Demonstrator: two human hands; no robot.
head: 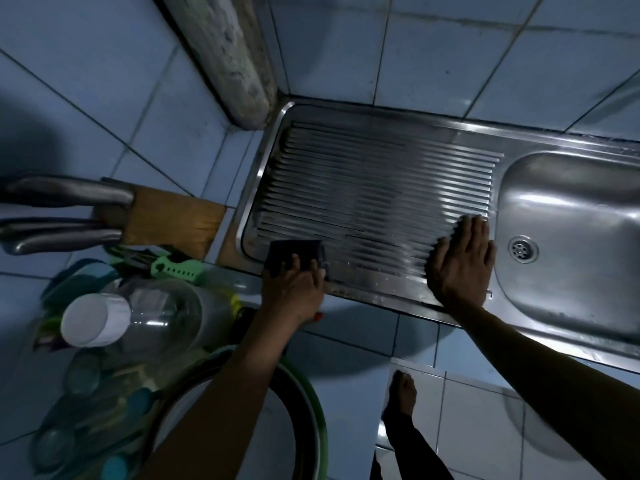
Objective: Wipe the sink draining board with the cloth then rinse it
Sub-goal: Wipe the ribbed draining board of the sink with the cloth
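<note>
- The draining board fills the centre of the view, its ribbed steel running toward the sink basin at 3 o'clock. Faint streaks and droplets glint near its front edge, so the wiping looks under way rather than finished, though in this dim light I cannot say how much is clean; the rinse seems not yet done.
- A round basin with a green rim sits at 7 o'clock, just below a clear jar with a white lid.
- A knife block lies at 9 o'clock, beside the board's left rim, off the wiping path.
- The right hand lies flat at 4 o'clock on the board, fingers straight and spread, holding nothing; it covers ribs left to wipe.
- The left hand at 6 o'clock has its fingers curled over the cloth.
- The dark cloth is pressed on the board's near-left corner.
- The drain shows in the sink.
</note>
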